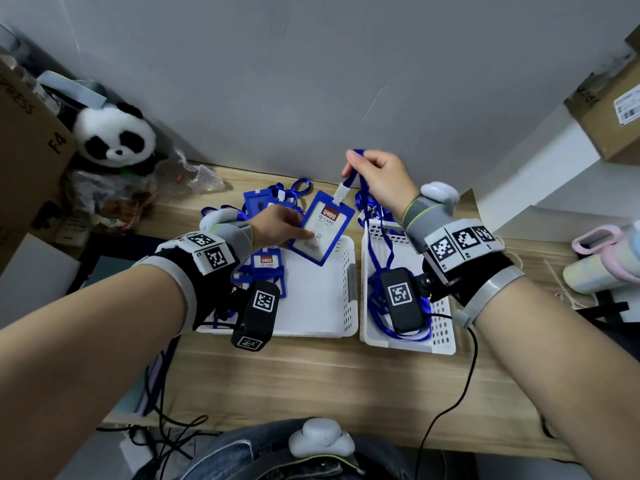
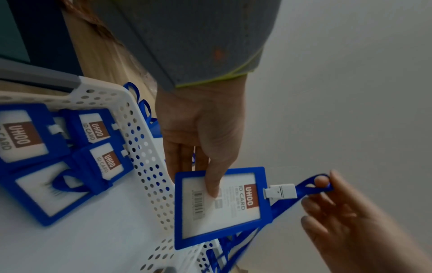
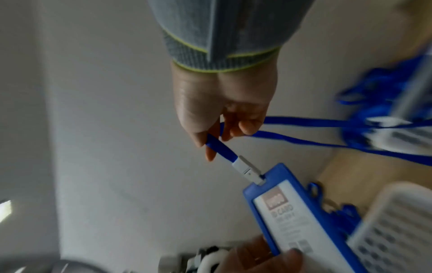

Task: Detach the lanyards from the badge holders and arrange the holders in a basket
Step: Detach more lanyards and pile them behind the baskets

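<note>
Holders (image 1: 266,268) lie in left basket (image 1: 348,271), lanyards (image 1: 377,271) in right basket (image 1: 441,327).

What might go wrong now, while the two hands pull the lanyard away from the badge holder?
The left hand pinches only the lower part of the badge holder, so a hard pull could slip it free. The lanyard in the right hand trails into the right basket among other lanyards and may drag them out.

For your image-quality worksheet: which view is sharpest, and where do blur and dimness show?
Head view: brightest, sharp on the held badge holder, edges bowed by the wide lens. Left wrist view: dim, card text readable. Right wrist view: dim, lanyards and basket smeared by blur.
</note>
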`<state>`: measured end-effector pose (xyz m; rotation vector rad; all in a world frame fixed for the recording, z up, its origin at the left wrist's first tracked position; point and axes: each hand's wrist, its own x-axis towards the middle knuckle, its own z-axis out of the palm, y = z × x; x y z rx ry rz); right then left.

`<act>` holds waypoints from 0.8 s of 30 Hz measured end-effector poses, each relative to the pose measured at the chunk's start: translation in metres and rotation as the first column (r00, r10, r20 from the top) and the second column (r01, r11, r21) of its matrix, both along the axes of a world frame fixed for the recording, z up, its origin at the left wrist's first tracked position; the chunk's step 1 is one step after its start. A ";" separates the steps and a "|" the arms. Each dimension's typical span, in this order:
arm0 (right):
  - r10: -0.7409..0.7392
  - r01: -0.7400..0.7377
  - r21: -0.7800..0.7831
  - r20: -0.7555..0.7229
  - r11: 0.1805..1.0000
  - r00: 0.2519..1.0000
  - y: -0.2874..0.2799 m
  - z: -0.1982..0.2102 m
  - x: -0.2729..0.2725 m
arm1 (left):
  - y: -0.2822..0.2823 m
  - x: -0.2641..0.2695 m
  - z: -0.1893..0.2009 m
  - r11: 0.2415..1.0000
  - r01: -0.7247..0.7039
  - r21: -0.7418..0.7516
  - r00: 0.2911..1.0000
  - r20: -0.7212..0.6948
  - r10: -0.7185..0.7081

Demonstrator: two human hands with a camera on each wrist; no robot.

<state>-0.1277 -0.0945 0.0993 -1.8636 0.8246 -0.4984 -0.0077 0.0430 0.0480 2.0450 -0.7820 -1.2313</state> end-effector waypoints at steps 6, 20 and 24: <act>0.088 -0.035 -0.252 0.201 0.967 0.976 0.004 0.037 0.032 | -0.010 0.014 0.014 0.960 -0.183 -0.213 0.983 -0.073 0.171; 0.127 -0.104 0.191 -0.113 0.976 0.985 0.007 -0.023 0.070 | -0.006 0.061 -0.004 0.881 -0.459 -0.117 0.879 -0.203 0.431; 0.117 -0.046 0.286 -0.238 0.957 0.964 0.002 -0.066 0.073 | -0.001 0.070 -0.023 0.883 -0.467 -0.043 0.880 -0.117 0.460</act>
